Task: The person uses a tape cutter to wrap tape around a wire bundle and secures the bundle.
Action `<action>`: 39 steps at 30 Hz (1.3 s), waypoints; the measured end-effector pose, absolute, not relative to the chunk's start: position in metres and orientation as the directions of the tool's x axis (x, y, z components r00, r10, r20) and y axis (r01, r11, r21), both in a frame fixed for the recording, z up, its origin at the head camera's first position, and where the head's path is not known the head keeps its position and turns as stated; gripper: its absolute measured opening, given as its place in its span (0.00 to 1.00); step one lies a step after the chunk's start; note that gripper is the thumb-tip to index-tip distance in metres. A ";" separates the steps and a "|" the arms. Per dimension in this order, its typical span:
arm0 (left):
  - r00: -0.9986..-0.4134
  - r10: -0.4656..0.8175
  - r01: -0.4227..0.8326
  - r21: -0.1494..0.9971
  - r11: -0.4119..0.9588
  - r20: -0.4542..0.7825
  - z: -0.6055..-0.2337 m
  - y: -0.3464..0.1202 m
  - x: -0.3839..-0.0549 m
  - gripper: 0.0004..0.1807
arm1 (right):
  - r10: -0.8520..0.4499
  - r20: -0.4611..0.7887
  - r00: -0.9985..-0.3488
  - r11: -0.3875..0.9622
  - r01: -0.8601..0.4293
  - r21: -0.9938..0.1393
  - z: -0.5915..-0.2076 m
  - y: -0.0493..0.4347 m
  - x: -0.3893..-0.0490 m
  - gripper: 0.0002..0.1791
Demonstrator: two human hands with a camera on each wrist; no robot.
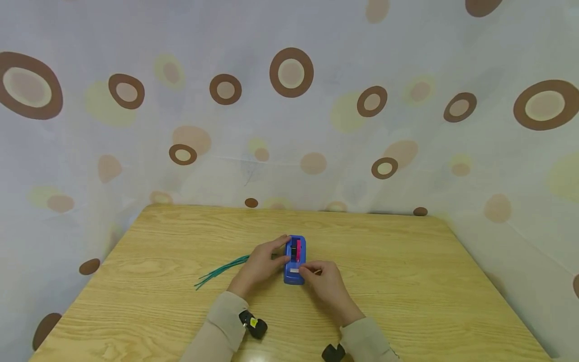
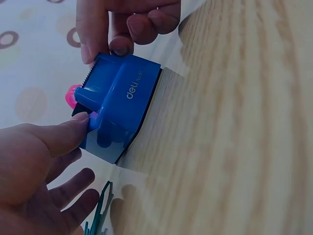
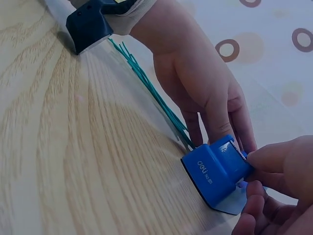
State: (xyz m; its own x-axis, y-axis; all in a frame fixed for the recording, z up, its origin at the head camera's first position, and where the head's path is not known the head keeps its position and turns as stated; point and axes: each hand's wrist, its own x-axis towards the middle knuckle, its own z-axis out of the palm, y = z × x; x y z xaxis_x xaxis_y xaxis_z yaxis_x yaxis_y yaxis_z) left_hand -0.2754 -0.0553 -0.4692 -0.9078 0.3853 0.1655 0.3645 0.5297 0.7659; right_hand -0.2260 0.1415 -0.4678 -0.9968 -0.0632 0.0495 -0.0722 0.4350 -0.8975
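A blue tape dispenser (image 1: 295,265) stands on the wooden table, with a pink reel (image 1: 298,250) in its well. My left hand (image 1: 261,262) grips its left side; in the left wrist view the thumb presses the blue body (image 2: 122,85) and some lower fingers hang loosely. At the near end, my right hand (image 1: 329,285) has thumb and index finger together by the serrated cutter (image 3: 237,149), pinching what looks like the tape's clear end. The tape itself hardly shows. Thin green strands (image 1: 222,269) lie to the left, partly hidden behind my left hand.
The wooden table (image 1: 407,281) reaches back to a patterned cloth (image 1: 334,186) hanging behind and around it. Black wrist cameras (image 1: 254,325) sit on both sleeves, close above the tabletop.
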 end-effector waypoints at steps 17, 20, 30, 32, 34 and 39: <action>-0.916 0.371 0.345 0.769 0.538 0.152 -0.468 -0.054 -0.275 0.29 | 0.035 0.023 -0.999 0.354 -0.009 -0.935 -0.466 0.134 -0.226 0.07; -0.916 0.371 0.350 0.762 0.545 0.156 -0.468 -0.054 -0.275 0.29 | 0.043 0.028 -0.999 0.346 -0.011 -0.938 -0.466 0.132 -0.225 0.07; -0.918 0.363 0.349 0.755 0.555 0.159 -0.469 -0.054 -0.277 0.29 | 0.056 0.019 -0.998 0.276 -0.003 -0.961 -0.470 0.129 -0.226 0.07; -0.920 0.361 0.345 0.758 0.553 0.155 -0.469 -0.054 -0.277 0.28 | 0.057 0.008 -0.998 0.272 0.008 -0.962 -0.471 0.128 -0.226 0.07; -0.920 0.359 0.345 0.760 0.551 0.157 -0.470 -0.054 -0.277 0.28 | 0.061 -0.003 -0.998 0.268 0.019 -0.963 -0.471 0.128 -0.227 0.07; -0.920 0.356 0.344 0.767 0.542 0.161 -0.472 -0.055 -0.277 0.28 | 0.064 -0.019 -0.998 0.244 0.034 -0.969 -0.470 0.129 -0.227 0.09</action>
State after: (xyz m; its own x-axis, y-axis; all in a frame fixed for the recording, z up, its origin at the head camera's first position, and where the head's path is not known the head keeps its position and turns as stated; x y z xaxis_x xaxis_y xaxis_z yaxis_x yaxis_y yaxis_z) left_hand -0.2769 -0.0554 -0.4719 -0.9204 0.3562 0.1612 0.3440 0.5418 0.7669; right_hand -0.2266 0.1287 -0.4698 -0.9978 0.0636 -0.0185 0.0336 0.2442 -0.9692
